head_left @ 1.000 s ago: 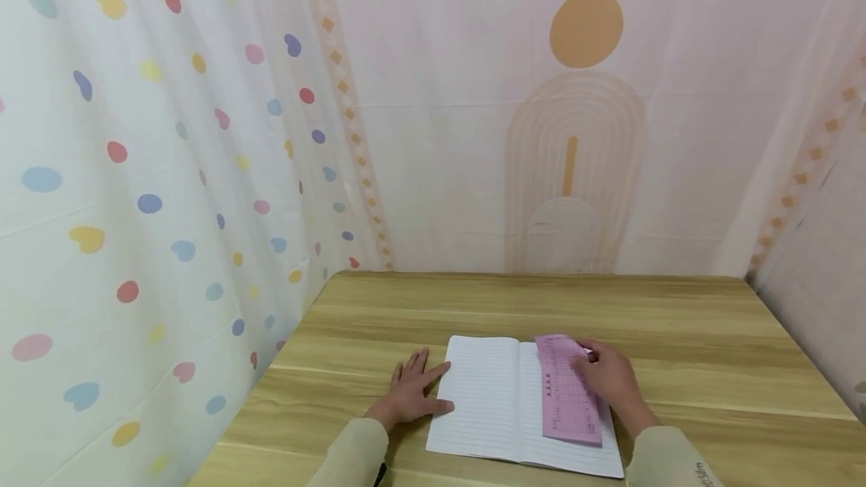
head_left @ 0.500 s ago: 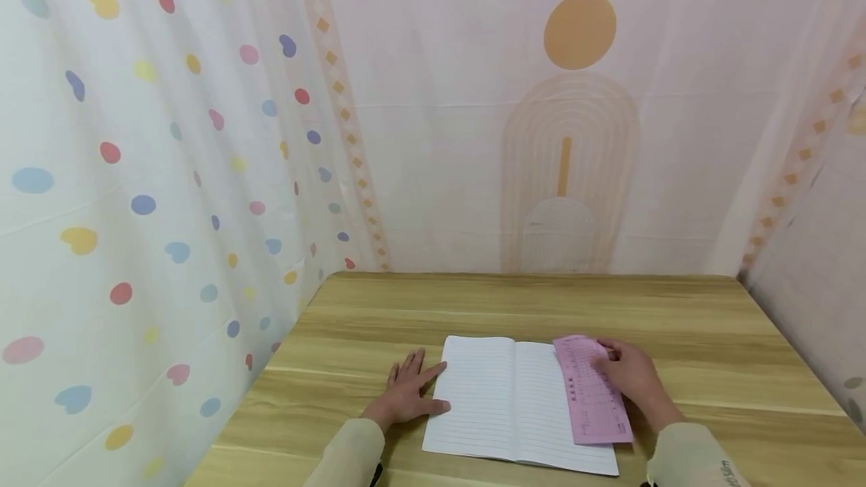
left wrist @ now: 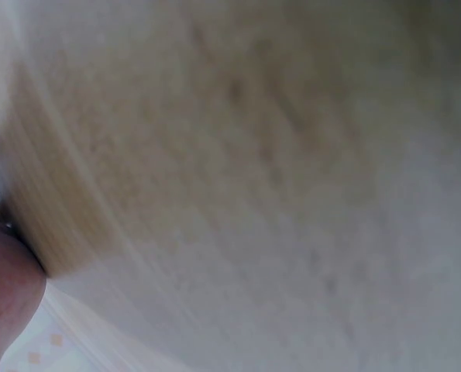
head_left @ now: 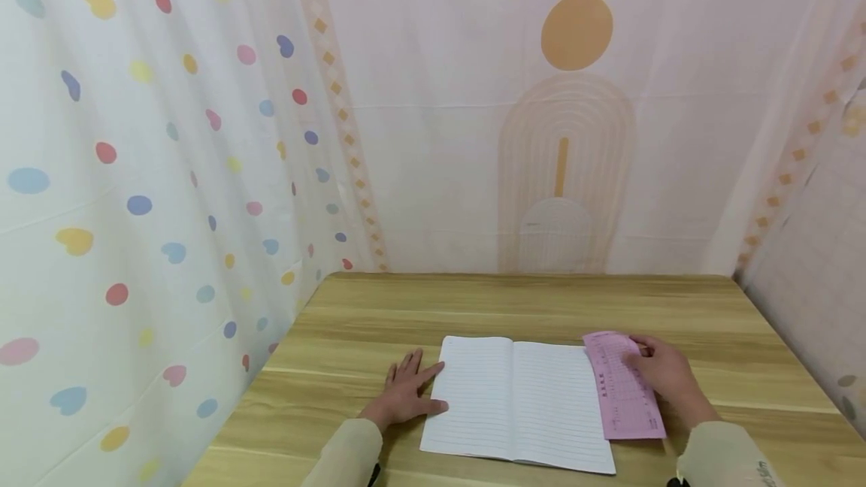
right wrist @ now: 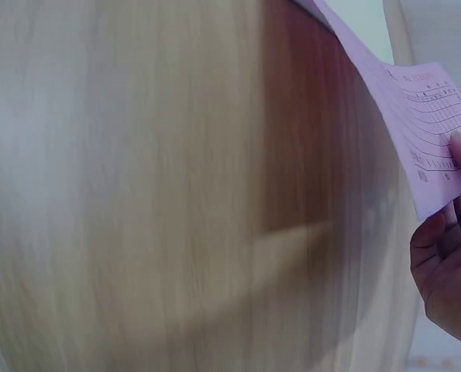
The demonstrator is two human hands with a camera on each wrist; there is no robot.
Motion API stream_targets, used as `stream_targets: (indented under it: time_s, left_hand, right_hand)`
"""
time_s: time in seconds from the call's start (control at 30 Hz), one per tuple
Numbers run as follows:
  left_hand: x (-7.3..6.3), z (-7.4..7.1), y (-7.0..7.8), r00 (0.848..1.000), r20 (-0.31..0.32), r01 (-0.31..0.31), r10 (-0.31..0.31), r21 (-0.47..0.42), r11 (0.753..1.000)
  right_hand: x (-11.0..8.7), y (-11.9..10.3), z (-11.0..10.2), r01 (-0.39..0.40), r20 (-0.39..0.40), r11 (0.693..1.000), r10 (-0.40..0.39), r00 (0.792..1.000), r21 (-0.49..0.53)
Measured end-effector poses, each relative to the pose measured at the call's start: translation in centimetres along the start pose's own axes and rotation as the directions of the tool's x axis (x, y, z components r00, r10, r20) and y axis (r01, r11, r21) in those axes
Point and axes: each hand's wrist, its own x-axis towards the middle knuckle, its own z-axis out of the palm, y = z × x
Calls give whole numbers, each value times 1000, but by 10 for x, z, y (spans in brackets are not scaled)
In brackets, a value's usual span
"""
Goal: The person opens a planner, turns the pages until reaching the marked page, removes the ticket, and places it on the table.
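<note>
An open notebook [head_left: 473,397] with white lined pages lies flat on the table. My left hand [head_left: 404,391] rests at its left edge with fingers spread, thumb and forefinger touching the page's margin. My right hand [head_left: 666,370] pinches a pink printed form [head_left: 625,389] by its far right part, thumb on top and fingers beneath. The form overlaps the right edge of the notebook in the head view. In the right wrist view the pink slip [right wrist: 428,116] bends and is raised over the table, thumb on its printed face. The left wrist view shows only a bit of the hand [left wrist: 9,287].
The wood-grain table [head_left: 473,307] reaches back to a pale patterned curtain [head_left: 440,134]. A curtain with coloured dots [head_left: 149,246] hangs along the left side. Light sleeves cover both forearms.
My right hand has carried the pink form rightward, from over the notebook's right page to its right edge, uncovering that page. My left hand stays at the notebook's left edge.
</note>
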Motion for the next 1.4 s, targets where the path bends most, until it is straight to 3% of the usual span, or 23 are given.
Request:
stream_targets:
  time_s: [0.2,0.57,0.97,1.13,1.4]
  left_hand:
    - [4,1,-2,1000,2,-4,4,5,1000]
    - [7,4,-2,1000,12,-8,8,4,1000]
    - [5,0,-7,1000,-6,14,-14,-9,1000]
    - [2,-2,-6,1000,-24,13,-14,-47,999]
    - [6,-4,-2,994,-104,17,-23,-55,998]
  right_hand:
    - [-4,11,-18,-37,9,999,37,999,18]
    - [-17,28,-34,-65,-90,996,60,994,-54]
    - [-19,25,-29,-129,-180,989,113,977,-79]
    - [-18,20,-22,-84,-160,993,69,985,-87]
    - [-17,-3,2,97,-90,991,-105,990,-89]
